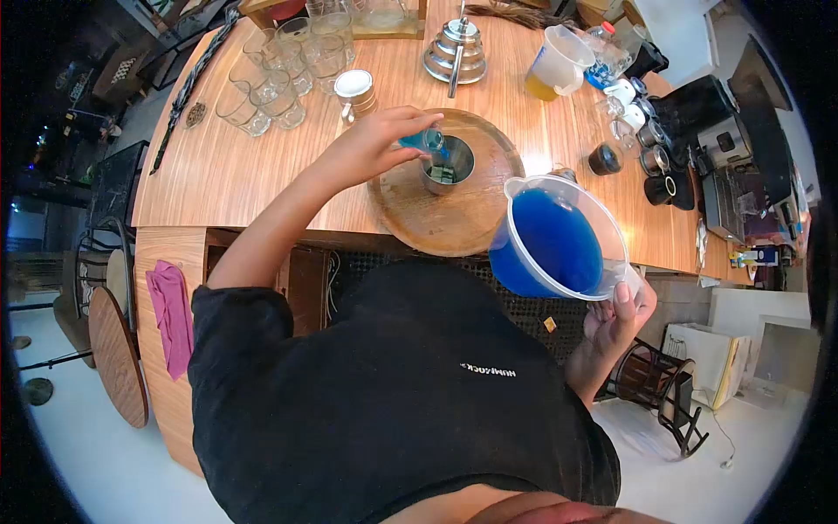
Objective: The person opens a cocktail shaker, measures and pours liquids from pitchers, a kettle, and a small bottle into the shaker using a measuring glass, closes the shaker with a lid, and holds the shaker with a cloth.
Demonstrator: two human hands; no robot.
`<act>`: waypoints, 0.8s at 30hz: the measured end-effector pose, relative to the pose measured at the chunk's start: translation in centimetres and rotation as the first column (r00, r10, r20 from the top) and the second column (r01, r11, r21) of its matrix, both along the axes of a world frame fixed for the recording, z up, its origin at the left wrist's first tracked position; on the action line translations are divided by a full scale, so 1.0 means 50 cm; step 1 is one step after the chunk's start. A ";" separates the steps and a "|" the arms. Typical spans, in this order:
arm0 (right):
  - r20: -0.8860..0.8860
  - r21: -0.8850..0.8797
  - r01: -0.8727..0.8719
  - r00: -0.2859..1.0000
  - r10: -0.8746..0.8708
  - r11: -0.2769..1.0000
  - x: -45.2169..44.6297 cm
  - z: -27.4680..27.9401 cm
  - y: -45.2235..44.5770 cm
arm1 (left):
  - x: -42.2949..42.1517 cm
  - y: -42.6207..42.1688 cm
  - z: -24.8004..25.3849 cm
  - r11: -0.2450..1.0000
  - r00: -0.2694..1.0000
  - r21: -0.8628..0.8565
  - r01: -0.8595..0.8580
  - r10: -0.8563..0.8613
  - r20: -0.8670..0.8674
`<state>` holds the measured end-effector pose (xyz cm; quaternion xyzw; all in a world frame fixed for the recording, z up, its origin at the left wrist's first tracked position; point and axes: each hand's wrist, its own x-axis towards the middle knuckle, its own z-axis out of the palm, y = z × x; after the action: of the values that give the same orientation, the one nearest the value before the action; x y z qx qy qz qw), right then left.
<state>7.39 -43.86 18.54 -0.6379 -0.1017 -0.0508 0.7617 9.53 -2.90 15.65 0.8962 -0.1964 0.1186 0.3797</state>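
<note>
My left hand (384, 144) is closed around a small clear glass (422, 140), tipped over a metal cup (463, 157). Blue liquid shows at the glass's lip, and pale greenish pieces lie inside the cup. Under the cup is a round wooden tray (419, 225). My right hand (627, 306) grips a translucent plastic pitcher (511, 253) by its handle side. The pitcher, holding deep blue liquid, is tilted in the air by the table's front edge.
Several drinking glasses (275, 92) and a white-topped mug (354, 86) stand at the back left. A silver kettle (456, 54) is behind the tray. Another plastic pitcher (559, 59) with yellowish liquid, jars (604, 159) and a coffee machine (711, 122) occupy the right.
</note>
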 end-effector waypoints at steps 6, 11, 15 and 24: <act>0.010 0.006 -0.026 1.000 0.025 1.000 0.013 -0.008 -0.010 | 0.027 0.005 0.014 0.874 0.987 0.487 0.003 -0.082 0.140; -0.050 0.000 0.003 0.999 -0.003 1.000 0.017 -0.008 -0.031 | 0.031 -0.009 0.045 0.672 0.932 0.732 -0.108 -0.187 0.309; -0.047 0.006 -0.008 0.999 0.008 1.000 0.024 -0.010 -0.035 | 0.035 -0.020 0.065 0.595 0.910 0.798 -0.099 -0.270 0.314; -0.001 0.026 -0.048 0.999 0.048 0.998 0.043 -0.007 -0.046 | 0.018 -0.033 0.059 0.976 0.976 0.202 -0.082 0.038 0.214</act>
<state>9.52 -46.18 18.17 -0.6253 -0.1158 -0.0330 0.7711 10.44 -4.57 18.60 0.9193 -0.2194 0.2022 0.2565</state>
